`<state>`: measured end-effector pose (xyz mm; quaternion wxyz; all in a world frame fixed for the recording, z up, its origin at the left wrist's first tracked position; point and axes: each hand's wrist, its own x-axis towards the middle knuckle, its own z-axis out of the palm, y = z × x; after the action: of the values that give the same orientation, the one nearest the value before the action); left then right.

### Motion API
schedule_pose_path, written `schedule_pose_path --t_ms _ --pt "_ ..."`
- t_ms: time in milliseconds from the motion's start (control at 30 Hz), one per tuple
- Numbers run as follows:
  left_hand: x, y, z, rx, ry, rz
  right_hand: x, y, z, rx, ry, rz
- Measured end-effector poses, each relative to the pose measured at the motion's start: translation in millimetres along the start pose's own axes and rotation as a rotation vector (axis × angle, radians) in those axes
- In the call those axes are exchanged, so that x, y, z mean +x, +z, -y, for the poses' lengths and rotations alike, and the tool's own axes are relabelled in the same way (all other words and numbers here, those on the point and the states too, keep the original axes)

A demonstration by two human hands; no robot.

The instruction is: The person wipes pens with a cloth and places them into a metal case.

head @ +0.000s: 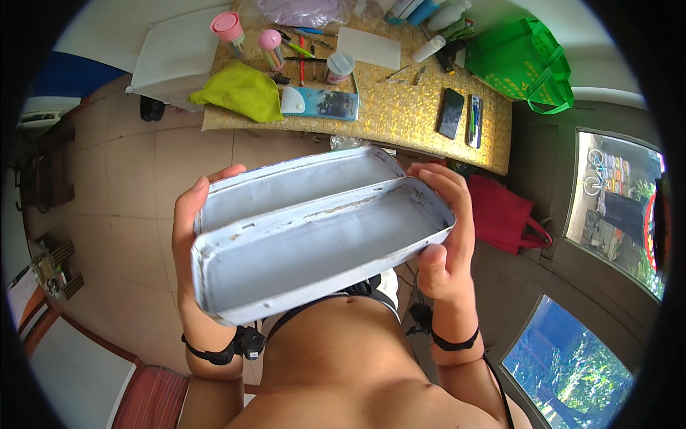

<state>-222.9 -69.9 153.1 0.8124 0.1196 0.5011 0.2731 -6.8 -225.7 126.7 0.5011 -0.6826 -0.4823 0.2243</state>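
A long metal pencil tin, white inside with worn, stained edges, lies unfolded between my two hands, its lid and base side by side and both bare inside. My left hand holds the left end, mostly behind the tin, with fingertips over the far corner. At the right end, my right hand grips the tin with fingers at the far corner and the thumb by the near edge. The tin is in the air in front of my belly, nearer to me than the table. A black strap with a small device sits on each wrist.
Ahead stands a table with a gold patterned cover. On it are a yellow-green cloth, a blue case, a lidded tub, pens, a phone, an open case of pens and a green bag. A red bag hangs at right.
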Motion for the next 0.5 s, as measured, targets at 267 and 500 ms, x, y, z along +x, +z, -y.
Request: schedule_pose_path --t_ms 267,500 --pt "24 -25 1 0.014 -0.089 0.04 9 -17 19 -0.08 -0.084 0.337" --pt "15 -41 3 -0.016 -0.036 0.252 9 -16 39 -0.138 -0.137 0.364"
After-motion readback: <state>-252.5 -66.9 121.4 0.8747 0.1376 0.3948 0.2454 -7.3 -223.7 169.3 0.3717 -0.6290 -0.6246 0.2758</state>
